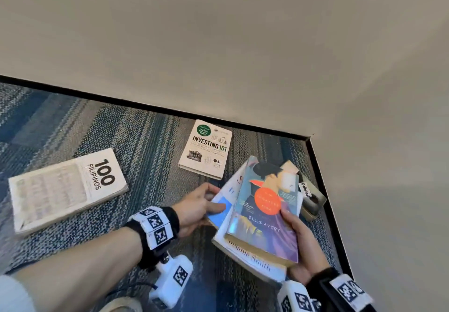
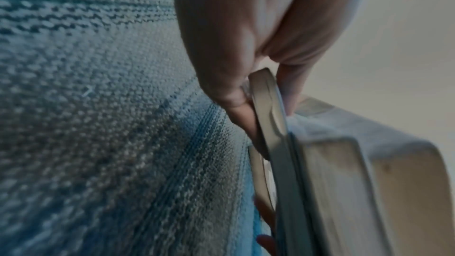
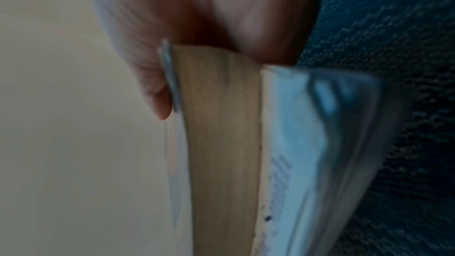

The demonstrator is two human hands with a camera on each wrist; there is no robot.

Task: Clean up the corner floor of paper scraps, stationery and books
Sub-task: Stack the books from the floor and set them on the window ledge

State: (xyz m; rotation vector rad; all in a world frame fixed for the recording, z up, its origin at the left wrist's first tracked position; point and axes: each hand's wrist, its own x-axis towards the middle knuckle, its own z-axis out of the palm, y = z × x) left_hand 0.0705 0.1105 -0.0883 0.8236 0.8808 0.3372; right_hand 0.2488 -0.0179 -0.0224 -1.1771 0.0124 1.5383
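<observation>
Blue carpet point(image 1: 73, 127) in wall corner, black baseboard point(image 1: 145, 104) on 2 sides. "100 Filipinos" book point(image 1: 65, 190) lies far left, "Investing 101" book point(image 1: 206, 148) near baseboard, open carpet btwn. Stack of books point(image 1: 257, 212) held above floor: right hand point(image 1: 306, 246) grips near corner, thumb on Ellis Avery cover; left hand point(image 1: 199, 206) pinches left edge. Dark book point(image 1: 313, 199) beneath, in corner.

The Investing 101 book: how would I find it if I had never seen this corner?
Start where the two walls meet and follow the black baseboard leftward. The Investing 101 book lies flat on the blue carpet just below it, untouched by either hand. Unlike the larger 100 Filipinos book lying further left, it has a green circle on its cover.
</observation>
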